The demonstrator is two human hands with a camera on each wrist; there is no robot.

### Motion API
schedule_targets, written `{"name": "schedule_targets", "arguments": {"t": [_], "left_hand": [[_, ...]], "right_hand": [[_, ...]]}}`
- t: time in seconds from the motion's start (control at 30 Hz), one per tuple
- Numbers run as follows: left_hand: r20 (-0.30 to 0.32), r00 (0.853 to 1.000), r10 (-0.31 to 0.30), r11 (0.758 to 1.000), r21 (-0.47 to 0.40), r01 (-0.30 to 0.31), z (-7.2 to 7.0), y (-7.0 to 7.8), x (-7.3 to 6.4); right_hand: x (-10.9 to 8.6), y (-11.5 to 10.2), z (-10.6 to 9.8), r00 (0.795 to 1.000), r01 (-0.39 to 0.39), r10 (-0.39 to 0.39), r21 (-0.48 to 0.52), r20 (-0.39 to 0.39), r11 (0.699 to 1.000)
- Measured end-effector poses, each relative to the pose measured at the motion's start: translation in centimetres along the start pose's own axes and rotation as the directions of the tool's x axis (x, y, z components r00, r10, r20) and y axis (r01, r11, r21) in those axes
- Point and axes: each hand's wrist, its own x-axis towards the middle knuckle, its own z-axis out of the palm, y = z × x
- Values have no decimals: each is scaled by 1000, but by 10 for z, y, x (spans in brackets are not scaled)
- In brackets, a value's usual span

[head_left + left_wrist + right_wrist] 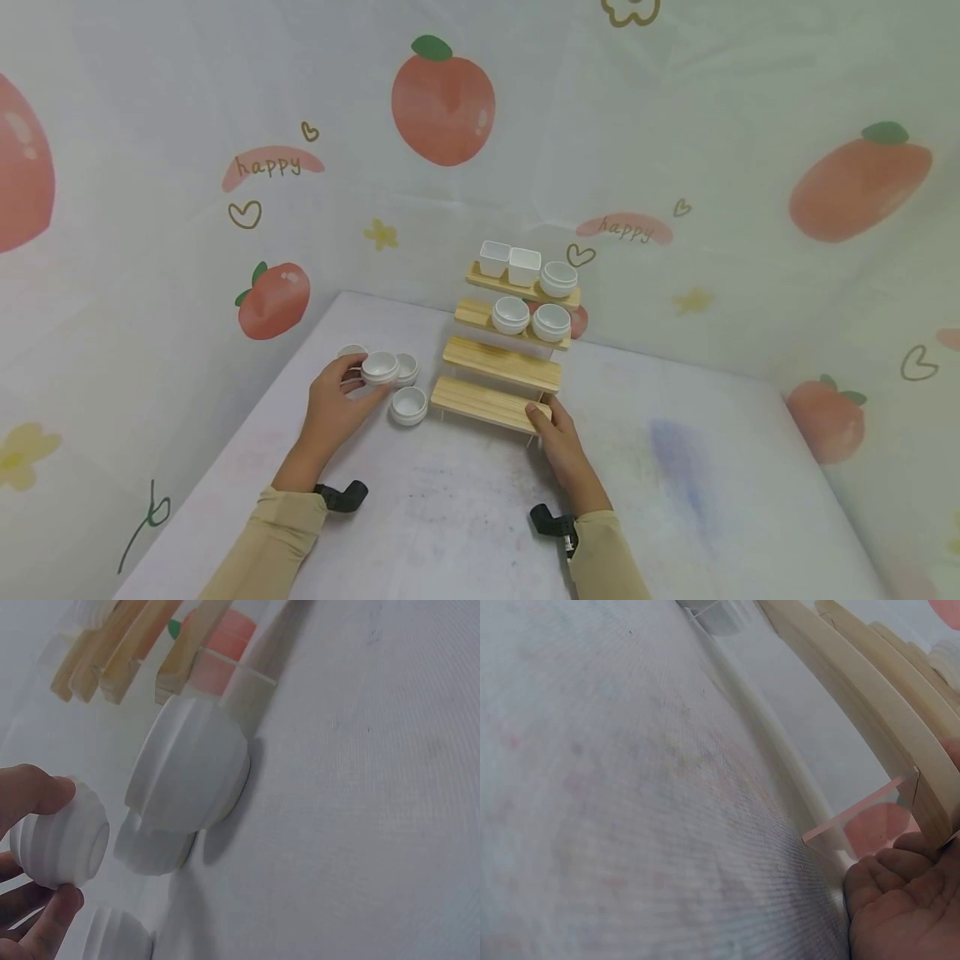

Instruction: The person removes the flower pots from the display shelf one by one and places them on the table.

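Note:
Between thumb and fingers, my left hand (337, 408) pinches a small white ribbed bowl (380, 367); the left wrist view shows this bowl (64, 836) raised off the table. Close by, more white bowls stand on the table: one in front (408, 406), one just behind the held bowl (408, 371), and one partly hidden by my fingers (351, 352). My right hand (562, 442) grips the right end of the lowest board of a four-step wooden display stand (487, 404), thumb on top. In the right wrist view, its fingers (900, 870) curl beneath the board's end.
On the stand's top board are two square white cups (524, 267) and a round bowl (558, 279). Two round bowls (511, 315) sit on the board below. Clear side supports (862, 806) carry the boards. A fruit-printed cloth wall (337, 83) rises behind the white table (465, 517).

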Motion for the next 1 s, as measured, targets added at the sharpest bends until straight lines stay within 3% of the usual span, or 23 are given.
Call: {"name": "schedule_targets", "arguments": {"t": [0.6, 1.0], "left_hand": [[45, 996, -77, 996, 39, 75, -3, -6, -6], [43, 997, -71, 996, 61, 69, -6, -5, -7]], "right_hand": [[0, 3, 0, 1000, 19, -19, 6, 7, 1000], [0, 0, 0, 1000, 15, -15, 9, 4, 1000]]}}
